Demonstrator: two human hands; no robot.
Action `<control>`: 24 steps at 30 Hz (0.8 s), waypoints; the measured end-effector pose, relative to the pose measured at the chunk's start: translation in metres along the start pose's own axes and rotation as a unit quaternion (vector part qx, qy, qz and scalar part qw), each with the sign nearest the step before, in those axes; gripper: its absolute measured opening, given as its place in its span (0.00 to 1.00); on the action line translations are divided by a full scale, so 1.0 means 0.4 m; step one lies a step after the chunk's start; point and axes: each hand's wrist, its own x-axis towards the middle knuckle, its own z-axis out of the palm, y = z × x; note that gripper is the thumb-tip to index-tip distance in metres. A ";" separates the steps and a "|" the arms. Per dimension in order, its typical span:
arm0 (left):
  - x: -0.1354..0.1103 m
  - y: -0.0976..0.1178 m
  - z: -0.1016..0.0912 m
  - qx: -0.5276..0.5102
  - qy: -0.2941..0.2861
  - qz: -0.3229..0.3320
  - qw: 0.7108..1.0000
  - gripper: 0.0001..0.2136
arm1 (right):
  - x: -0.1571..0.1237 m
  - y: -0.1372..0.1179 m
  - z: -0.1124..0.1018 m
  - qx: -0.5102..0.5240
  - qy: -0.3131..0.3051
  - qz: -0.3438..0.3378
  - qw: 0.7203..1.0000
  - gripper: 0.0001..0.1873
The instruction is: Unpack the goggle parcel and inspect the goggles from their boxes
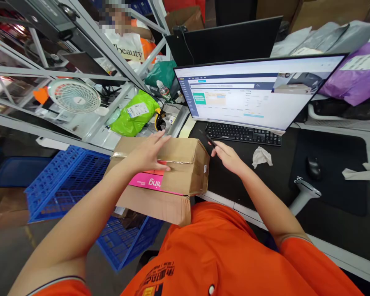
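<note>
A brown cardboard box (179, 177) with a pink printed strip rests at the desk's front left edge, one flap hanging down at its near side. My left hand (149, 154) lies on the top of this box with its fingers spread. Just right of the box, my right hand (226, 155) grips a slim black tool (210, 141) with a narrow tip pointing up and left. Whether it is a pen or a cutter cannot be made out. The tool is apart from the box.
Behind stand a lit monitor (259, 94) and a black keyboard (243, 133). A crumpled tissue (261, 157), a mouse (313, 167) and a handheld scanner (305, 193) lie to the right. A green parcel (135, 115) and tape dispenser (160, 120) sit left. Blue crates (61, 176) stand below.
</note>
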 end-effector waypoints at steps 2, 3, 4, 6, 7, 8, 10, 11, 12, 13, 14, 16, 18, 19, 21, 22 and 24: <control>0.051 0.002 -0.003 0.032 -0.057 0.005 0.998 0.56 | -0.054 -0.017 -0.017 -0.062 -0.022 -0.030 0.997 0.25; 0.067 0.001 -0.005 0.041 -0.085 0.009 0.996 0.55 | -0.078 -0.027 -0.024 -0.100 -0.041 -0.045 0.993 0.24; 0.078 -0.002 -0.008 0.045 -0.110 0.014 0.993 0.54 | -0.099 -0.038 -0.031 -0.142 -0.063 -0.060 0.986 0.23; 0.092 -0.008 -0.016 0.044 -0.144 0.022 0.988 0.51 | -0.127 -0.057 -0.040 -0.219 -0.113 -0.088 0.965 0.22; 0.097 -0.011 -0.019 0.041 -0.149 0.023 0.988 0.50 | -0.132 -0.064 -0.042 -0.248 -0.135 -0.100 0.954 0.22; 0.101 -0.013 -0.022 0.039 -0.149 0.021 0.988 0.50 | -0.133 -0.070 -0.042 -0.271 -0.152 -0.109 0.944 0.21; 0.109 -0.017 -0.026 0.034 -0.149 0.019 0.988 0.50 | -0.118 -0.077 -0.040 -0.312 -0.170 -0.119 0.927 0.21; 0.113 -0.017 -0.028 0.031 -0.151 0.017 0.988 0.50 | -0.105 -0.079 -0.039 -0.334 -0.172 -0.120 0.919 0.21; 0.117 -0.017 -0.030 0.028 -0.155 0.016 0.987 0.50 | -0.091 -0.081 -0.037 -0.357 -0.172 -0.121 0.910 0.21; 0.121 -0.015 -0.032 0.026 -0.159 0.014 0.987 0.49 | -0.076 -0.083 -0.037 -0.381 -0.171 -0.123 0.900 0.21; 0.126 -0.012 -0.035 0.024 -0.163 0.013 0.986 0.49 | -0.062 -0.085 -0.037 -0.406 -0.170 -0.126 0.889 0.21; 0.134 -0.006 -0.041 0.023 -0.169 0.013 0.985 0.48 | -0.039 -0.091 -0.041 -0.450 -0.159 -0.144 0.867 0.21; 0.138 -0.001 -0.048 0.025 -0.170 0.016 0.985 0.47 | -0.025 -0.093 -0.049 -0.481 -0.145 -0.174 0.847 0.20; 0.139 0.000 -0.051 0.024 -0.168 0.017 0.985 0.46 | -0.020 -0.092 -0.055 -0.493 -0.135 -0.188 0.839 0.21; 0.137 -0.003 -0.059 0.016 -0.167 0.022 0.985 0.45 | -0.011 -0.084 -0.074 -0.514 -0.108 -0.199 0.828 0.23; 0.136 -0.005 -0.063 0.012 -0.168 0.025 0.985 0.45 | -0.006 -0.077 -0.086 -0.524 -0.091 -0.192 0.825 0.24; 0.134 -0.012 -0.072 0.003 -0.172 0.031 0.985 0.44 | 0.006 -0.062 -0.112 -0.539 -0.057 -0.160 0.825 0.22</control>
